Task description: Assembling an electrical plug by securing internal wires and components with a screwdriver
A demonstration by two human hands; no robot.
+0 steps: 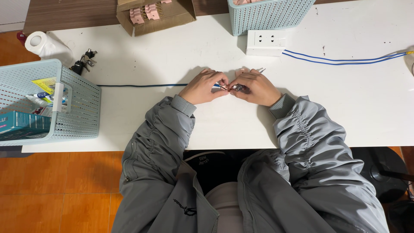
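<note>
Your left hand [202,87] pinches the dark blue cable [142,85] at its end, mid-table | your right hand [255,87] is closed on a small dark piece, too tiny to tell, meeting those fingertips | white socket box [266,42] sits just beyond | pale blue basket [82,108] far left, keys [84,60] near it.

Matt white table [345,108] — plastic basket [82,108]
</note>
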